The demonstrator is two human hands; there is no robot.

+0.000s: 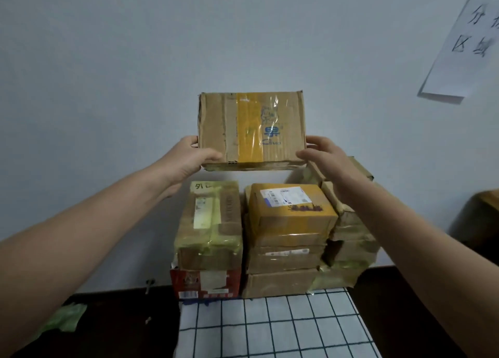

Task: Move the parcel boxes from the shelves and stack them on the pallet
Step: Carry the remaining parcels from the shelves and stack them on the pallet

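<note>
I hold a brown cardboard parcel box (251,130) with a yellow tape band up in the air before the wall. My left hand (189,157) grips its lower left corner and my right hand (321,155) grips its lower right corner. Below it stand stacked parcels: a green-taped box (213,222) on a red box (205,282) at the left, a yellow box with a label (291,214) on two brown boxes in the middle, and several taped boxes (351,238) at the right. They rest on a white grid-patterned surface (283,328).
A paper sign with handwriting (464,41) hangs on the pale wall at the upper right. The edge of another brown object (486,209) shows at the far right. The floor is dark, with a green plastic scrap (64,320) at the lower left.
</note>
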